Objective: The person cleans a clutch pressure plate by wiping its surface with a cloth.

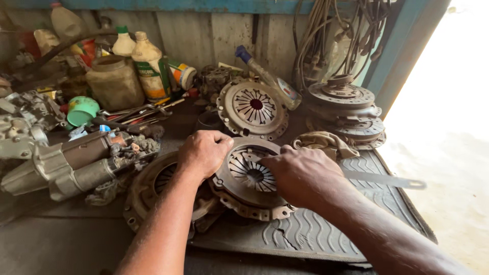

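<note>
Looking down from the head camera, I see my left hand (204,153) curled over the rim of a rusty clutch pressure plate (248,178), which lies on a ribbed rubber mat (316,229) near the bench's front edge. My right hand (300,173) pinches a flat metal tool (387,180), fingers on the plate's spring fingers.

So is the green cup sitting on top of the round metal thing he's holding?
No, the green cup sits far left among tools, away from the clutch plate.

Rusty round clutch pressure plate (249,175) lies tilted on a ribbed rubber mat (316,231).
</note>
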